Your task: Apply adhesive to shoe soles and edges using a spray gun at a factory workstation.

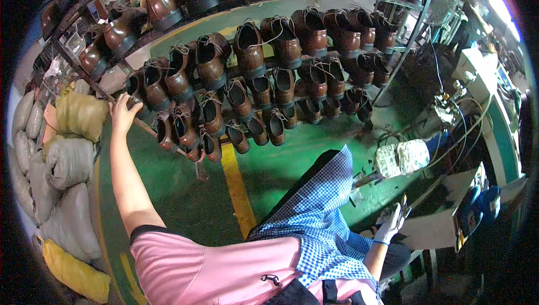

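Note:
My bare left hand [123, 113] reaches out to the left end of a metal shoe rack [151, 130]. Its fingers curl at the rack's corner, right beside the heel of a brown leather shoe [135, 88]; the exact contact is partly hidden. Several rows of glossy brown lace-up shoes [250, 48] fill the rack, most with heels toward me and laces loose. Low on the right, my right hand [388, 226] wears a white glove. It is closed around a slim dark object [405, 203] whose kind I cannot make out.
Stuffed sacks [70, 162] and a yellow bag [76, 271] are piled along the left. To the right stand a machine [449, 106] with hoses, a wrapped white pad [401, 158] on an arm, and a bench [429, 229]. The green floor [185, 193] carries a yellow line [236, 187].

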